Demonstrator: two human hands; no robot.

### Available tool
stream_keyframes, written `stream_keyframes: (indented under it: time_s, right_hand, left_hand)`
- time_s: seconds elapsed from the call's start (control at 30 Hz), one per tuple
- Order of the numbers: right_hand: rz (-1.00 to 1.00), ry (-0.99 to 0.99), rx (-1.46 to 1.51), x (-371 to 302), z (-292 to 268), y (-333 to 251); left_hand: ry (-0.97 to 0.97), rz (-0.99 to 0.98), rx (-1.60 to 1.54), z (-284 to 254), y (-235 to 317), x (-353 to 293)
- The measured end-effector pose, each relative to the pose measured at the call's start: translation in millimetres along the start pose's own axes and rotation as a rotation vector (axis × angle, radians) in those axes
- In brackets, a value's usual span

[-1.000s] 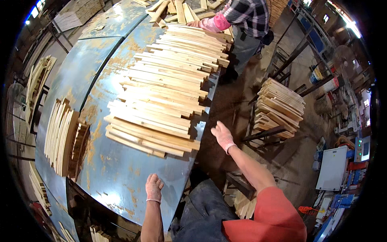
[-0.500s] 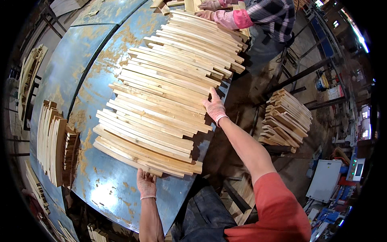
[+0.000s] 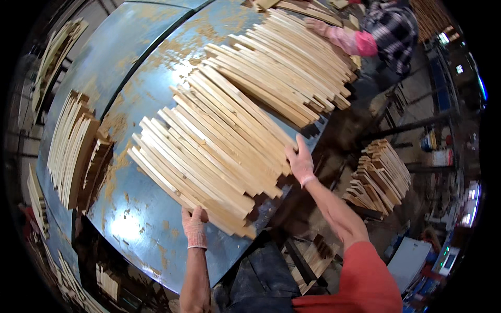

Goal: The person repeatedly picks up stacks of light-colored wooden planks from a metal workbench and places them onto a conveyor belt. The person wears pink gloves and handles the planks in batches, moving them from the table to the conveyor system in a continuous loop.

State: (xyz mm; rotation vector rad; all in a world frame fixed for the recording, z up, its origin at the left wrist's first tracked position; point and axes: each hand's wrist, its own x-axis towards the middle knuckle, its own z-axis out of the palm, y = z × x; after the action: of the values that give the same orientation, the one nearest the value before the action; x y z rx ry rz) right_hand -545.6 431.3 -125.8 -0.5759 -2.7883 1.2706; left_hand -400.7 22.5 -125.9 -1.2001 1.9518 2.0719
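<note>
A row of pale wooden strips (image 3: 209, 148) lies side by side on the metal table, its ends uneven. At its near edge, my left hand (image 3: 194, 228), in a pinkish knit glove, grips the outermost strip with the thumb on top. My right hand (image 3: 301, 163), gloved alike, holds the opposite side of the row by its right end, index finger stretched along the edge. The row is clasped between both hands. A wedge-shaped gap parts it from a second group of wooden strips (image 3: 297, 68) farther off.
Sawdust lies over the blue-grey metal table (image 3: 156, 68). A stack of strips (image 3: 73, 151) stands at its left, and another stack (image 3: 381, 175) is off the table at the right. A co-worker's pink-gloved hand (image 3: 318, 27) touches the far group.
The single row of strips has split in two. The near part has turned and come away from the rest, with my right hand at the split. The view has shifted too.
</note>
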Motion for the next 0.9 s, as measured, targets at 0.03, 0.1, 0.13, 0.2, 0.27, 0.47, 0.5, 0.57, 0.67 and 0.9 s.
stream_keyframes:
  time_s: [0.03,0.1,0.13,0.2,0.27,0.47,0.5,0.57,0.67,0.9]
  right_hand:
    - [0.023,-0.068,0.004,-25.7,2.4,-6.2]
    - [0.128,-0.288,0.122,-71.3,6.4,-10.1]
    - [0.155,-0.383,0.162,-89.1,6.8,-14.7]
    - [0.251,-0.671,0.208,-90.1,1.8,-34.1]
    - [-0.069,-0.499,0.031,-76.0,27.9,-8.6]
    - [-0.076,-0.258,0.351,34.9,121.9,-61.0]
    - [-0.046,-0.235,0.330,42.7,134.1,-79.6]
    - [-0.001,-0.270,0.422,37.3,160.9,-98.8]
    - [0.088,-0.331,0.663,30.7,168.7,-87.1]
    - [0.396,-0.616,0.806,3.0,142.8,-105.0]
  left_hand:
    - [0.050,0.033,0.045,-21.4,-1.2,5.3]
    - [0.127,0.091,0.167,-66.9,3.8,16.6]
    - [0.152,0.116,0.244,-87.3,10.9,26.4]
    - [0.134,0.023,0.371,-116.4,38.4,40.4]
    - [0.028,-0.212,0.457,-137.8,88.9,45.4]
    - [-0.061,0.311,1.220,-207.5,27.3,140.7]
    - [-0.069,0.223,1.178,-191.5,38.1,144.1]
    - [0.058,0.235,0.987,-188.0,19.4,148.9]
    - [-0.012,0.082,0.186,-154.0,22.9,128.9]
    - [-0.169,-0.095,-0.276,-165.7,50.0,87.8]
